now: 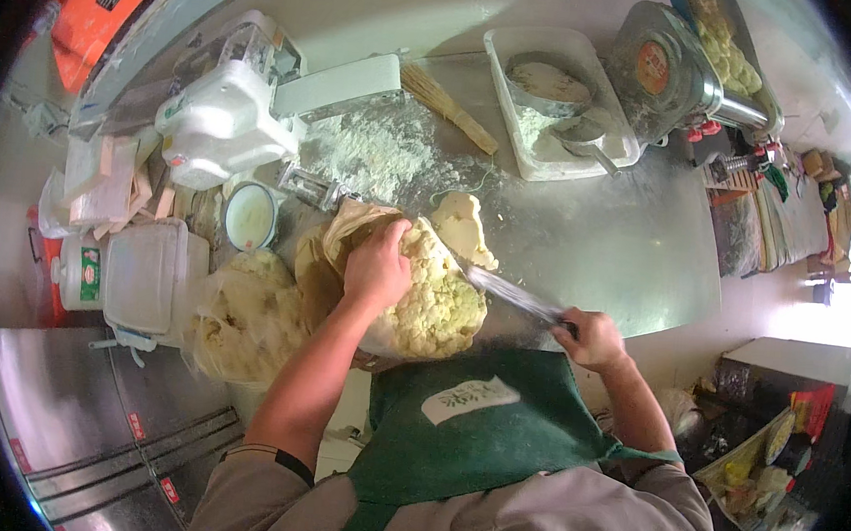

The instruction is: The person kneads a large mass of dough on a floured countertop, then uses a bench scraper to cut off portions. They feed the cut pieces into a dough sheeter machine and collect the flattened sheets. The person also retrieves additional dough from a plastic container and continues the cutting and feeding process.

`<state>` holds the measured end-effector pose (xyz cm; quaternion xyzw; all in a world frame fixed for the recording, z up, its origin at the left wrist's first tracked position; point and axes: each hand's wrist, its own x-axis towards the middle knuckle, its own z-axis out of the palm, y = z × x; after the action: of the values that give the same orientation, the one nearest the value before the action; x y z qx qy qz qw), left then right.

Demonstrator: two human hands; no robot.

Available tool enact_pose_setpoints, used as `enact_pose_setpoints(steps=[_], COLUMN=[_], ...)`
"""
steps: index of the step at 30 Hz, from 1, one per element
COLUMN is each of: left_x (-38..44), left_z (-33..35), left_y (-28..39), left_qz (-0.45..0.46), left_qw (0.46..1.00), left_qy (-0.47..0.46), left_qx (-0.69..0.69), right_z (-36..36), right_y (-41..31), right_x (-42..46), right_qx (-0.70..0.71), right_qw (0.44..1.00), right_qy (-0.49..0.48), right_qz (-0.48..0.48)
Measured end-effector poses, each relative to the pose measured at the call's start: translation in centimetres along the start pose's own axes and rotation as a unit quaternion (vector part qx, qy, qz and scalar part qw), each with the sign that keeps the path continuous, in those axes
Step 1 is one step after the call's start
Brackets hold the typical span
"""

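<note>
A large pale-yellow lump of dough (437,303) with a crumbly face rests at the table's near edge. A translucent plastic bag (346,234) is pulled back around its left side. My left hand (381,266) grips the bag and presses on the lump's upper left. In my right hand (590,341) is a knife (512,292) held by its dark handle. Its blade is blurred and points left, the tip by the lump's right edge. Just beyond the lump lies a separate flat piece of dough (464,227).
Left of the lump sits another bagged dough mass (244,316), near an enamel bowl (249,216) and a white machine (221,125). Flour (374,147) and a straw brush (451,108) lie behind. A white tub (512,135) holds a sieve and scoop. A dough roller machine (668,75) stands back right.
</note>
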<state>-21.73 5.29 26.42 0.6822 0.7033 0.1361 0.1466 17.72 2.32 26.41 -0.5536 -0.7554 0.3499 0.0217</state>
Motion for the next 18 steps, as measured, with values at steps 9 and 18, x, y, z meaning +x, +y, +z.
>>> enact_pose_setpoints(steps=[9, 18], left_x=[-0.1, 0.6], left_z=[-0.6, 0.9], left_y=[0.8, -0.8], left_qz=[-0.033, -0.018], left_qw=[0.999, 1.0], left_qy=[-0.018, 0.01], left_qx=[0.022, -0.005], right_z=[0.4, 7.1], right_y=[1.8, -8.4], right_x=[6.9, 20.0], right_qx=[-0.024, -0.117], right_qw=[0.986, 0.992], right_qy=[0.163, 0.053], right_qz=[0.022, -0.012])
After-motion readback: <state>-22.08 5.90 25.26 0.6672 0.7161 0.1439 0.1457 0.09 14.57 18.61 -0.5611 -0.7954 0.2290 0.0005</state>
